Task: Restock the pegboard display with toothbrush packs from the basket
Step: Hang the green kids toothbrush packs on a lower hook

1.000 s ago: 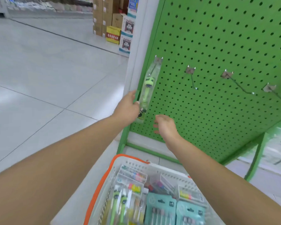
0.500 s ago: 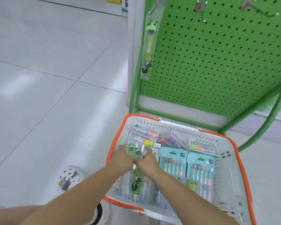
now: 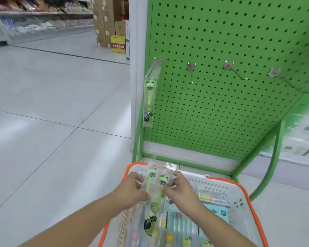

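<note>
i see my left hand [image 3: 132,190] and my right hand [image 3: 181,190] both gripping the green toothbrush packs [image 3: 156,182], each grip closed on one side, just above the white basket [image 3: 219,182] with the orange rim. more packs lie inside it. one pack [image 3: 149,97] hangs on the leftmost hook of the green pegboard [image 3: 230,41]; the other hooks [image 3: 235,72] are bare.
</note>
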